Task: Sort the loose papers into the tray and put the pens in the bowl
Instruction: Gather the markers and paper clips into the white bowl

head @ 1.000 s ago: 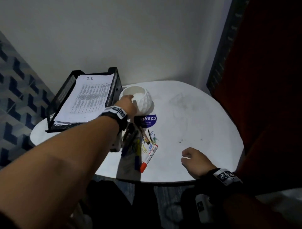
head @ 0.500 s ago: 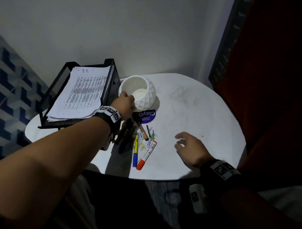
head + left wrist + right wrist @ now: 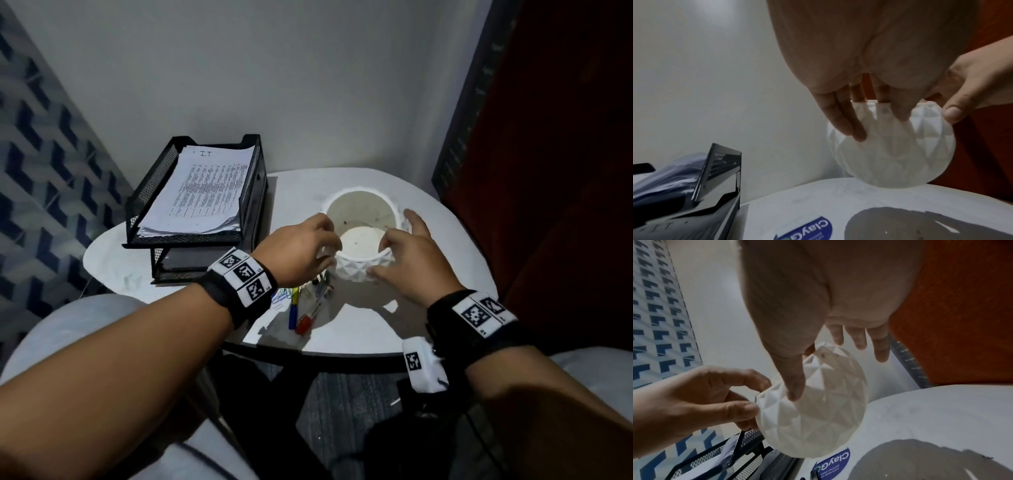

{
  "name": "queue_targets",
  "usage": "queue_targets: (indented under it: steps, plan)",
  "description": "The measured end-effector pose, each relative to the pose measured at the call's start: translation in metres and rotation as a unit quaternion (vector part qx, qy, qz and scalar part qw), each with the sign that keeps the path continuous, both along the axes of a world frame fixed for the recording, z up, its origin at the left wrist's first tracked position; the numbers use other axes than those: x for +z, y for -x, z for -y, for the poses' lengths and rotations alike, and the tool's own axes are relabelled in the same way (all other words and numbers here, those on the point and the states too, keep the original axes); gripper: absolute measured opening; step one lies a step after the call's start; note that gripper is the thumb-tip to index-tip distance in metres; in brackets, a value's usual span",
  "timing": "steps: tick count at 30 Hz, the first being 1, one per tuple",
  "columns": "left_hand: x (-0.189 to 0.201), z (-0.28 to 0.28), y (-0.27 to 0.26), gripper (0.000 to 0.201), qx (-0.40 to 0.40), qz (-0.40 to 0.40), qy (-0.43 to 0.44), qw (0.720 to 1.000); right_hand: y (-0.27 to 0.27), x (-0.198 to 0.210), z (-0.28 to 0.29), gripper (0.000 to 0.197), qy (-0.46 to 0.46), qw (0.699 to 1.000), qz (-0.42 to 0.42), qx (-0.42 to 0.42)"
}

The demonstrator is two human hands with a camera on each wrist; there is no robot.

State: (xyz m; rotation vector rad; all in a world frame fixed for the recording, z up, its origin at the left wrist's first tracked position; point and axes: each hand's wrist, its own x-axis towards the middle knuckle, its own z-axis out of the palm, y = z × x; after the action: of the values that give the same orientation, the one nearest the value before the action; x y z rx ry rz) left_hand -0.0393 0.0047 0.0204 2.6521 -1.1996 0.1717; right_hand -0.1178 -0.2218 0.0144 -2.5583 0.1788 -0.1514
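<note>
Above the table (image 3: 428,219), two hands hold one bowl (image 3: 363,240); perhaps two pens (image 3: 301,313).

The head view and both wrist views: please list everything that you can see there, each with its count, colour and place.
bowl: one, white, faceted, lifted above the table between both hands
tray: one, black mesh, stacked, table's left side
papers: one stack, white, printed, in the top tray
pens: several, blue and red among them, near table edge under the left hand
paper clips: some, coloured, beside the pens
sticker: one, blue, on the table
table: one, white, round
left hand: holds the bowl's left side
right hand: holds the bowl's right side
</note>
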Motion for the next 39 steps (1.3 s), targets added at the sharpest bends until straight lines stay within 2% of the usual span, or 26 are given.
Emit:
queue_targets:
  steps: [3, 6, 8, 10, 12, 14, 16, 19, 21, 22, 25, 26, 32, 35, 37, 39]
  plan:
    - [-0.005, -0.002, 0.002, 0.046, 0.04, -0.021, 0.101, 0.994, 0.006, 0.011, 0.006, 0.036, 0.011, 0.999, -0.031, -0.014]
    - [-0.026, -0.006, -0.007, 0.044, 0.149, -0.104, 0.141, 0.973, 0.013, 0.018, 0.016, 0.037, 0.016, 0.998, -0.063, -0.025]
    - [-0.043, -0.006, -0.011, 0.037, 0.197, -0.156, 0.071, 0.965, 0.017, 0.017, 0.022, 0.037, 0.02, 0.996, -0.078, -0.029]
    - [-0.063, -0.006, -0.008, 0.041, 0.204, -0.198, -0.034, 0.958, 0.022, 0.011, 0.027, 0.037, 0.017, 0.996, -0.086, -0.033]
    - [-0.085, -0.005, -0.004, 0.047, 0.198, -0.189, -0.112, 0.955, 0.028, 0.0, 0.031, 0.036, 0.004, 0.995, -0.097, -0.037]
    - [-0.099, -0.003, 0.0, 0.052, 0.206, -0.163, -0.15, 0.953, 0.031, -0.011, 0.034, 0.036, -0.007, 0.993, -0.112, -0.034]
    - [-0.101, 0.004, 0.004, 0.055, 0.198, -0.184, -0.194, 0.943, 0.031, -0.021, 0.036, 0.035, -0.008, 0.991, -0.128, -0.025]
    - [-0.107, 0.013, 0.0, 0.08, 0.214, -0.231, -0.208, 0.926, 0.031, -0.029, 0.038, 0.035, 0.001, 0.989, -0.15, -0.016]
    - [-0.12, 0.016, -0.006, 0.092, 0.238, -0.246, -0.202, 0.918, 0.029, -0.032, 0.038, 0.036, 0.01, 0.987, -0.159, -0.011]
    - [-0.125, 0.019, -0.007, 0.088, 0.242, -0.243, -0.194, 0.919, 0.027, -0.033, 0.039, 0.036, 0.013, 0.987, -0.162, -0.009]
    - [-0.131, 0.021, -0.008, 0.055, 0.25, -0.216, -0.149, 0.932, 0.021, -0.036, 0.038, 0.035, 0.017, 0.985, -0.169, -0.005]
    - [-0.134, 0.021, -0.01, 0.05, 0.245, -0.223, -0.142, 0.933, 0.019, -0.037, 0.037, 0.035, 0.017, 0.985, -0.171, -0.004]
    - [-0.143, 0.013, -0.023, 0.047, 0.236, -0.265, -0.106, 0.929, 0.008, -0.044, 0.031, 0.033, 0.015, 0.984, -0.175, 0.009]
    - [-0.148, 0.003, -0.027, 0.056, 0.271, -0.275, -0.095, 0.918, 0.005, -0.043, 0.027, 0.032, 0.018, 0.985, -0.172, 0.016]
    - [-0.144, -0.001, -0.032, 0.06, 0.296, -0.27, -0.055, 0.915, 0.006, -0.042, 0.026, 0.033, 0.022, 0.985, -0.173, 0.018]
    - [-0.126, 0.001, -0.036, 0.055, 0.318, -0.273, 0.007, 0.908, 0.006, -0.042, 0.025, 0.033, 0.025, 0.984, -0.173, 0.02]
